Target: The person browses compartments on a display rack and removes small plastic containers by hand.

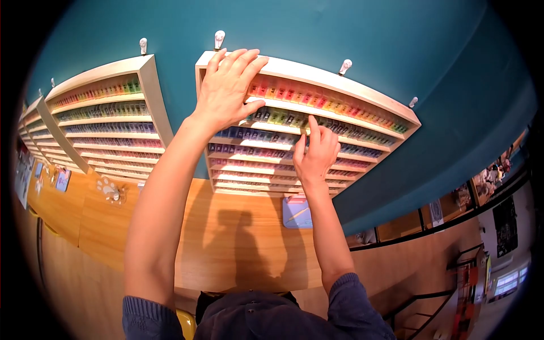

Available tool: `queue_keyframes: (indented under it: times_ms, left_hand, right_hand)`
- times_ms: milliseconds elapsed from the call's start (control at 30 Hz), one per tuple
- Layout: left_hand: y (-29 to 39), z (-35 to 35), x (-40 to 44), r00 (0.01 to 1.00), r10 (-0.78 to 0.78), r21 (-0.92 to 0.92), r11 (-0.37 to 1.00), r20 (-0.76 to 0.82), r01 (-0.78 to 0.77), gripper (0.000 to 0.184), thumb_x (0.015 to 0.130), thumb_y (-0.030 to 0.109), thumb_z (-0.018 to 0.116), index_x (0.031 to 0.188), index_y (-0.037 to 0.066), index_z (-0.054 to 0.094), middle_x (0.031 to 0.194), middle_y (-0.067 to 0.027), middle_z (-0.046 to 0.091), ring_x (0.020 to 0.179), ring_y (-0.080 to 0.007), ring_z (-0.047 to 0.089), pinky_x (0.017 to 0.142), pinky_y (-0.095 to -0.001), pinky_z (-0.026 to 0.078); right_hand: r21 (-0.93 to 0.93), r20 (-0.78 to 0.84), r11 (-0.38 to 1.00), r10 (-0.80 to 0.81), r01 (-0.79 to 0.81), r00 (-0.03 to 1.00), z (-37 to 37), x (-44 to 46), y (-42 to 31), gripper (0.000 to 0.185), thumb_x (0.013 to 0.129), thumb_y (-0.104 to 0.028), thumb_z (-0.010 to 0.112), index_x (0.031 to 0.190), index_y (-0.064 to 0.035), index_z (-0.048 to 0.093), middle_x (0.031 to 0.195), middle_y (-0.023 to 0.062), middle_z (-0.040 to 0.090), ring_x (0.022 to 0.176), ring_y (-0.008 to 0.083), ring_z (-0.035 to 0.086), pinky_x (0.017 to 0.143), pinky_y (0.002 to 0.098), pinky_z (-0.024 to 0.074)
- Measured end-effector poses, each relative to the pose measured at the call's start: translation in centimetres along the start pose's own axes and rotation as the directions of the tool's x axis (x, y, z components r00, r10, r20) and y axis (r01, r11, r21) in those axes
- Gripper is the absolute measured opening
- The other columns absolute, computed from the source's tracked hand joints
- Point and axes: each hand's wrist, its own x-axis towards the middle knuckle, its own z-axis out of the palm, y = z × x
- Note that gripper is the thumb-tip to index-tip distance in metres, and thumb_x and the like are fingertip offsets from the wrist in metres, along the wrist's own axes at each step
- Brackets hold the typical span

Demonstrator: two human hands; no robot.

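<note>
Left hand (pixel 224 93): unclenched, spreading over the upper left of the nearest rack (pixel 323 75), probably steadying it. Right hand (pixel 317 158): extending its index finger to the second row of small containers (pixel 283 90), apparently for singling one out; whether I am pinching anything, I cannot tell. The containers are sitting in colour-graded rows, likely for quick finding.

Counts: I am seeing three racks, three white wall fittings (pixel 345 67) above mine, one blue tray (pixel 298 218); containers, too many.

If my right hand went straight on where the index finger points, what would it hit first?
Your right hand would likely meet the small containers, second row down in the rack, though depth is unclear.
</note>
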Motion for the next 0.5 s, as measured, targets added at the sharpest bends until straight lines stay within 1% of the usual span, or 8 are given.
queue_keyframes:
  times_ms: [33, 67, 167, 233, 300, 400, 433, 500]
  left_hand:
    - [0.0, 0.0, 0.0, 1.0, 0.005, -0.003, 1.0, -0.003, -0.005, 0.086, 0.08, 0.041, 0.084, 0.153, 0.02, 0.044, 0.154, -0.0057, 0.048, 0.146, -0.0257, 0.042, 0.126, -0.0519, 0.022]
    - [-0.1, 0.1, -0.1, 1.0, 0.003, -0.001, 1.0, 0.001, -0.003, 0.086, 0.08, 0.041, 0.084, 0.153, 0.02, 0.044, 0.154, -0.0057, 0.048, 0.146, -0.0257, 0.042, 0.126, -0.0519, 0.022]
    - [-0.1, 0.2, -0.1, 1.0, 0.001, 0.008, 1.0, -0.006, -0.001, 0.085, 0.079, 0.04, 0.084, 0.152, 0.019, 0.045, 0.153, -0.0062, 0.049, 0.145, -0.0262, 0.042, 0.125, -0.0517, 0.023]
    - [-0.2, 0.3, 0.0, 1.0, 0.0, -0.015, 1.0, -0.009, 0.0, 0.085, 0.079, 0.038, 0.085, 0.151, 0.018, 0.046, 0.152, -0.0067, 0.05, 0.145, -0.0266, 0.043, 0.125, -0.0516, 0.024]
    - [-0.2, 0.4, -0.1, 1.0, -0.003, -0.027, 1.0, -0.018, 0.003, 0.085, 0.078, 0.038, 0.086, 0.151, 0.018, 0.047, 0.152, -0.0069, 0.05, 0.144, -0.027, 0.044, 0.125, -0.0514, 0.024]
    - [-0.2, 0.5, -0.1, 1.0, 0.004, -0.015, 1.0, -0.025, -0.005, 0.086, 0.077, 0.038, 0.086, 0.151, 0.017, 0.047, 0.152, -0.0069, 0.05, 0.144, -0.0271, 0.044, 0.125, -0.0513, 0.024]
    - [-0.2, 0.5, -0.1, 1.0, 0.004, -0.012, 1.0, -0.026, -0.004, 0.086, 0.077, 0.038, 0.086, 0.15, 0.017, 0.047, 0.152, -0.0069, 0.05, 0.144, -0.0271, 0.044, 0.125, -0.0513, 0.024]
    - [-0.2, 0.5, -0.1, 1.0, 0.002, -0.008, 1.0, -0.027, -0.002, 0.086, 0.077, 0.039, 0.086, 0.15, 0.017, 0.047, 0.152, -0.0068, 0.05, 0.144, -0.0271, 0.044, 0.125, -0.0513, 0.024]
  right_hand:
    - [0.002, 0.067, 1.0, 0.031, -0.031, 0.997, -0.1, -0.1, -0.2, 0.052, 0.088, -0.012, 0.069, 0.139, -0.0076, 0.06, 0.108, 0.0103, 0.062, 0.102, 0.0298, 0.057, 0.09, 0.0469, 0.0416]
    - [0.003, 0.008, 1.0, 0.017, -0.017, 1.0, 0.4, 0.2, -0.2, 0.047, 0.09, -0.013, 0.069, 0.137, -0.0097, 0.062, 0.098, 0.0081, 0.06, 0.093, 0.0282, 0.057, 0.084, 0.045, 0.0405]
    - [0.026, 0.065, 0.999, 0.042, -0.043, 0.997, 1.1, 0.0, 0.7, 0.046, 0.091, -0.013, 0.07, 0.137, -0.0127, 0.062, 0.096, 0.01, 0.058, 0.094, 0.0295, 0.058, 0.083, 0.0424, 0.0402]
    - [0.068, -0.025, 0.997, 0.032, -0.03, 0.999, 0.8, -0.3, 0.8, 0.041, 0.092, -0.013, 0.072, 0.132, -0.0131, 0.066, 0.097, 0.0065, 0.062, 0.09, 0.025, 0.062, 0.084, 0.0404, 0.0421]
    - [0.123, -0.069, 0.991, 0.055, -0.046, 0.996, 0.9, -0.3, 0.6, 0.037, 0.091, -0.013, 0.074, 0.127, -0.0124, 0.068, 0.097, 0.0048, 0.065, 0.084, 0.0223, 0.064, 0.083, 0.0393, 0.0434]
    - [0.153, -0.073, 0.985, 0.098, -0.086, 0.993, 0.8, 0.1, 0.3, 0.032, 0.09, -0.014, 0.077, 0.121, -0.0113, 0.069, 0.096, 0.0043, 0.068, 0.08, 0.0211, 0.065, 0.081, 0.0379, 0.0444]
    - [0.153, -0.073, 0.985, 0.098, -0.086, 0.993, 0.9, 0.2, 0.3, 0.032, 0.09, -0.014, 0.077, 0.121, -0.0113, 0.069, 0.096, 0.0043, 0.068, 0.08, 0.0211, 0.065, 0.081, 0.0379, 0.0444]
    - [0.162, -0.059, 0.974, 0.169, -0.157, 0.984, 1.1, 0.5, 0.1, 0.027, 0.09, -0.018, 0.077, 0.115, -0.011, 0.069, 0.096, 0.0051, 0.068, 0.089, 0.0249, 0.066, 0.081, 0.0405, 0.046]
